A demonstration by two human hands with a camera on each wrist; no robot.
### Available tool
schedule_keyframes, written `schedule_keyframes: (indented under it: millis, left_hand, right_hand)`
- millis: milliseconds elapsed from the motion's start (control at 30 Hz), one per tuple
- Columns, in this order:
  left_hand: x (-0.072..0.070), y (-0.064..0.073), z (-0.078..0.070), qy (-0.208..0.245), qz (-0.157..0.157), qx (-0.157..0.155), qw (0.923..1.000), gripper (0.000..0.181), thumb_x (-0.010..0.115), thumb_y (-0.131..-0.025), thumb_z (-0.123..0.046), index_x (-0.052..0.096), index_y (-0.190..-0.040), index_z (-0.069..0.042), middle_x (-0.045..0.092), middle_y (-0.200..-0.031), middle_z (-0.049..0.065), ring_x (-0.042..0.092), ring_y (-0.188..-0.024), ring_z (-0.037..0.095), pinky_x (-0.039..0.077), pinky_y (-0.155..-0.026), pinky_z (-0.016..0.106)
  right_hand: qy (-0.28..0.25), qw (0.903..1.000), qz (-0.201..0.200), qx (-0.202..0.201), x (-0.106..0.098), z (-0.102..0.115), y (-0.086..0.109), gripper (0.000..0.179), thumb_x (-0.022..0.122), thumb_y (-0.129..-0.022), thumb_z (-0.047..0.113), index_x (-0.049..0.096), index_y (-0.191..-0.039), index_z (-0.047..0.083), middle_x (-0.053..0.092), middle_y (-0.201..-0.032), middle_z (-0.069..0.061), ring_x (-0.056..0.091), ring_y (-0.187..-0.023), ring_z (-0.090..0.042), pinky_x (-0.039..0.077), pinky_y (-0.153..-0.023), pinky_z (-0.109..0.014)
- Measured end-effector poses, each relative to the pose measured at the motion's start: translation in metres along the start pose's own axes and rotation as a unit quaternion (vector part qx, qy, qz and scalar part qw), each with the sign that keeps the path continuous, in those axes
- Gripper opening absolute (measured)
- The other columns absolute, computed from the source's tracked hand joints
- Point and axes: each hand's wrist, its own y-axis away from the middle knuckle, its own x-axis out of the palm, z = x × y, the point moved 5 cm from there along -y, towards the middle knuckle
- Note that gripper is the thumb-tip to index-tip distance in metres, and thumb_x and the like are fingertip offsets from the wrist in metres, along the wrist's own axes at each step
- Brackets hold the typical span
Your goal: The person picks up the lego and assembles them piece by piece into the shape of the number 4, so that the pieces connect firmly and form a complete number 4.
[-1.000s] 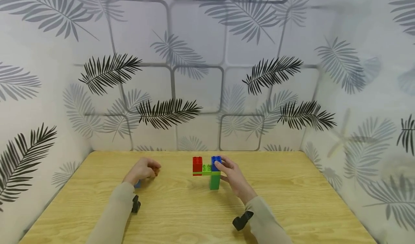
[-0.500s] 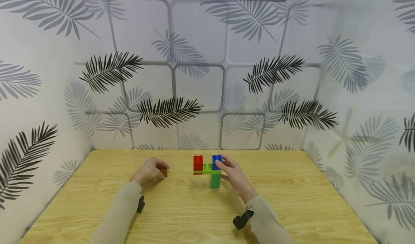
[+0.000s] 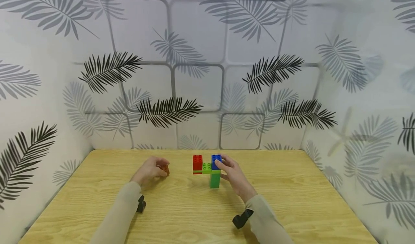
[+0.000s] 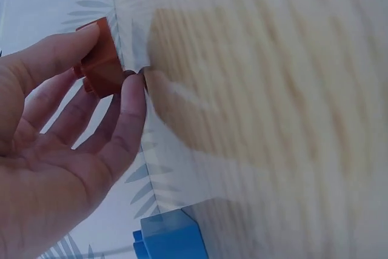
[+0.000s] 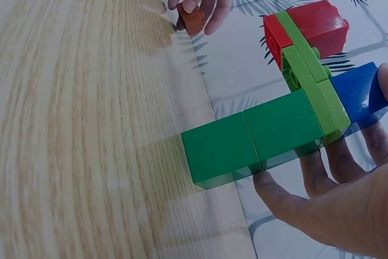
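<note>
My left hand [image 3: 150, 170] pinches a small orange-brown toy brick [image 4: 104, 62] between thumb and fingers, just above the table at left of centre. My right hand [image 3: 238, 181] holds a built toy-brick structure by its right side, thumb on the blue brick [image 3: 216, 161] at the top. Two stacked green bricks [image 5: 251, 144] form its upright column, its foot close to the tabletop. Across the column lies a lime green piece [image 3: 206, 167] that reaches out to the left. A red brick [image 5: 318, 25] sits on that far end, with more red beneath the lime.
A loose blue brick [image 4: 173, 238] lies on the table by my left wrist; my forearm hides it in the head view. The wood-grain table [image 3: 181, 215] ends at a leaf-patterned backdrop [image 3: 197, 89]. Black wrist cameras sit on both sleeves.
My left hand has moved right with the orange-brown brick, towards the structure, then slowed; the brick is turned slightly. The loose blue brick has gone behind the forearm. My right hand stays put.
</note>
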Motion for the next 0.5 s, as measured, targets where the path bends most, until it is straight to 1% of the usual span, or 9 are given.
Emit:
schedule_keyframes:
  millis: [100,133,200,300,367,433,500]
  left_hand:
    - [-0.0018,0.0006,-0.0007,0.033,-0.003,-0.003,0.9994,0.049,0.068,-0.081,0.011,0.056,-0.128,0.009,0.058,-0.124,0.025,0.062,-0.101,0.027,0.057,-0.081,0.035]
    - [-0.0026,0.0004,-0.0007,0.039,-0.007,-0.004,0.9992,0.05,0.068,-0.081,0.01,0.057,-0.129,0.007,0.057,-0.127,0.025,0.063,-0.102,0.027,0.057,-0.082,0.035]
    - [-0.0029,-0.0004,-0.0011,0.049,-0.004,-0.001,0.9988,0.053,0.07,-0.08,0.007,0.055,-0.131,0.007,0.057,-0.13,0.024,0.063,-0.105,0.028,0.056,-0.085,0.037]
    - [-0.0026,-0.002,-0.001,0.055,-0.007,-0.001,0.9985,0.058,0.076,-0.077,0.003,0.057,-0.132,0.002,0.062,-0.126,0.018,0.064,-0.105,0.026,0.054,-0.089,0.038]
    - [-0.0016,-0.0028,-0.0017,0.055,-0.003,0.002,0.9985,0.06,0.077,-0.076,0.0,0.058,-0.133,0.0,0.065,-0.122,0.016,0.064,-0.106,0.025,0.052,-0.093,0.039]
    - [-0.0006,-0.0041,-0.0036,0.052,-0.006,0.003,0.9986,0.06,0.078,-0.075,-0.001,0.06,-0.132,-0.003,0.067,-0.12,0.013,0.065,-0.107,0.024,0.051,-0.094,0.04]
    - [0.0011,-0.0055,-0.0073,0.05,-0.002,0.016,0.9986,0.057,0.076,-0.077,-0.001,0.06,-0.132,-0.003,0.067,-0.12,0.014,0.064,-0.109,0.026,0.051,-0.095,0.041]
  right_hand:
    - [0.0,1.0,-0.001,0.002,0.0004,0.0003,0.0001,0.055,0.061,-0.097,0.036,0.046,-0.145,0.014,0.052,-0.139,-0.016,0.052,-0.126,-0.031,0.037,-0.108,-0.057]
    - [0.0,1.0,-0.002,0.002,0.0005,0.0005,0.0001,0.054,0.061,-0.097,0.036,0.046,-0.145,0.014,0.052,-0.139,-0.015,0.052,-0.126,-0.031,0.037,-0.108,-0.057]
    - [0.001,1.0,-0.002,0.002,0.0007,0.0007,-0.0001,0.054,0.06,-0.098,0.035,0.046,-0.145,0.013,0.052,-0.139,-0.016,0.051,-0.127,-0.034,0.037,-0.109,-0.057]
    - [0.001,1.0,-0.003,0.003,0.0009,0.0005,-0.0005,0.053,0.06,-0.098,0.035,0.046,-0.145,0.013,0.052,-0.138,-0.016,0.048,-0.129,-0.037,0.036,-0.109,-0.058]
    - [0.002,1.0,-0.003,0.004,0.0009,0.0003,-0.0007,0.054,0.059,-0.098,0.034,0.045,-0.146,0.013,0.052,-0.139,-0.016,0.048,-0.13,-0.037,0.036,-0.109,-0.058]
    - [0.003,1.0,-0.003,0.005,0.0008,0.0004,-0.0008,0.054,0.059,-0.098,0.035,0.045,-0.146,0.013,0.051,-0.139,-0.016,0.049,-0.129,-0.036,0.036,-0.109,-0.058]
    - [0.002,1.0,-0.003,0.005,0.0004,0.0011,-0.0006,0.055,0.06,-0.098,0.035,0.045,-0.146,0.013,0.051,-0.139,-0.016,0.05,-0.128,-0.034,0.035,-0.109,-0.058]
